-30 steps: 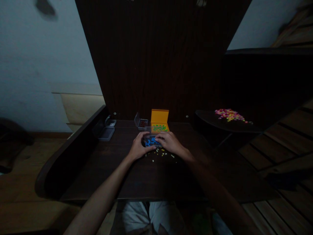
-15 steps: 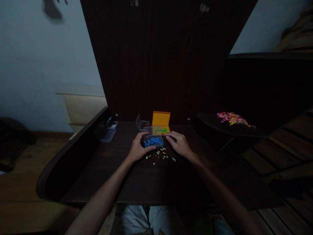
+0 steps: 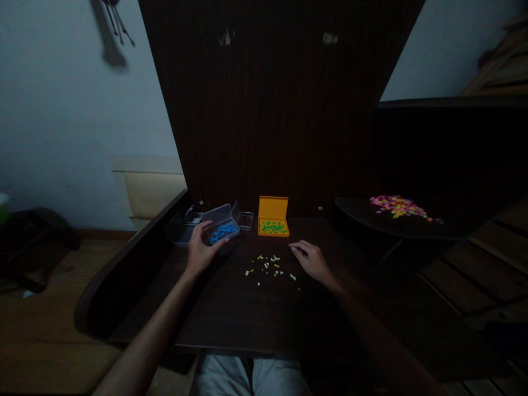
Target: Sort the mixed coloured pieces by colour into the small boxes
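Note:
My left hand point(image 3: 201, 250) grips a clear plastic box point(image 3: 237, 230) of small blue pieces point(image 3: 223, 233). Its transparent lid stands raised at the back, and the box is held at the table's left side. My right hand point(image 3: 312, 263) is low over the table, fingers loosely bent, thumb a little apart, nothing visible in them. Just left of it lie scattered small white and yellow pieces point(image 3: 266, 265). Beyond them stands an orange box point(image 3: 273, 207) with its lid up and green pieces point(image 3: 273, 227) inside.
Another small clear box point(image 3: 246, 220) with dark contents stands open behind the held one. More clear cases point(image 3: 183, 235) lie by the raised left side panel point(image 3: 136, 258). A heap of pink, red and yellow pieces point(image 3: 399, 206) rests on a dark side shelf point(image 3: 358, 212) at right.
My left hand has carried the box of blue pieces leftward, away from the front of the orange box. My right hand has come away from beside the boxes, closer to the scattered pieces.

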`<move>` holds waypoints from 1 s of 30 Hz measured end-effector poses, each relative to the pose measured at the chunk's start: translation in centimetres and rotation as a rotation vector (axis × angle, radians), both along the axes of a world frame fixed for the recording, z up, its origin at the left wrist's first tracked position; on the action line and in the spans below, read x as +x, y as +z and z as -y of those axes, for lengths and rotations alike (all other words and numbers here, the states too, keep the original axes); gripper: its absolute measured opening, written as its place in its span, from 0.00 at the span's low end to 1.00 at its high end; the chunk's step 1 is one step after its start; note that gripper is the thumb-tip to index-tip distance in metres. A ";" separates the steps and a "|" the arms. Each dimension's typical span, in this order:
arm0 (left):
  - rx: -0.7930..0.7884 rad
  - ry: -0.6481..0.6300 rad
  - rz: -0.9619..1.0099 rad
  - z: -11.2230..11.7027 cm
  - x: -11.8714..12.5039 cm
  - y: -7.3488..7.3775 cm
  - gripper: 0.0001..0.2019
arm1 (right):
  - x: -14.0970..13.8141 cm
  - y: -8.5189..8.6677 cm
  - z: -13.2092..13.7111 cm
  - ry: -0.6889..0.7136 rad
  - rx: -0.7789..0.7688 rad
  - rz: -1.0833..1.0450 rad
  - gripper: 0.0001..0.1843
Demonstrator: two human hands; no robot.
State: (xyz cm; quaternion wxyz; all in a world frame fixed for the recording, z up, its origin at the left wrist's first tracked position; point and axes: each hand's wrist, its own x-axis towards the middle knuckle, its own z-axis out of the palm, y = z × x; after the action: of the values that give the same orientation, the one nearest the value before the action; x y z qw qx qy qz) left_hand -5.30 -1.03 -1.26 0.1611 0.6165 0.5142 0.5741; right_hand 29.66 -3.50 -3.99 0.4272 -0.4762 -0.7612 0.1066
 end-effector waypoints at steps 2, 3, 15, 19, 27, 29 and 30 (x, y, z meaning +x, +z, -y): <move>-0.015 0.102 -0.055 -0.1 -1.3 0.2 0.30 | -0.2 -0.1 0.0 0.003 0.005 0.003 0.14; -0.032 0.149 -0.086 -0.2 -1.8 0.3 0.29 | -0.2 -0.1 0.0 0.004 0.010 0.002 0.15; -0.322 0.289 -0.328 -4.1 -0.7 -0.1 0.27 | 0.1 0.5 0.7 -0.027 0.072 0.004 0.15; -0.341 0.263 -0.355 -5.6 -0.1 -0.8 0.28 | 0.0 0.3 0.8 -0.035 0.084 0.017 0.15; -0.444 0.166 -0.388 -7.8 0.1 -1.2 0.31 | -0.4 0.3 0.9 -0.041 0.104 0.014 0.16; -0.465 0.152 -0.412 -8.4 0.0 -1.1 0.31 | -0.5 0.3 0.9 -0.041 0.110 0.016 0.16; -0.468 0.148 -0.423 -8.7 -0.1 -1.1 0.30 | -0.5 0.2 0.9 -0.038 0.111 0.018 0.15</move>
State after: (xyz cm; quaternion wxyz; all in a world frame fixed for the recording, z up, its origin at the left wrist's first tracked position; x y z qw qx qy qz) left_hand -5.37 7.63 -2.34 0.1458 0.6294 0.6976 0.3097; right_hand 29.11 -4.45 -3.75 0.4481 -0.4671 -0.7605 0.0520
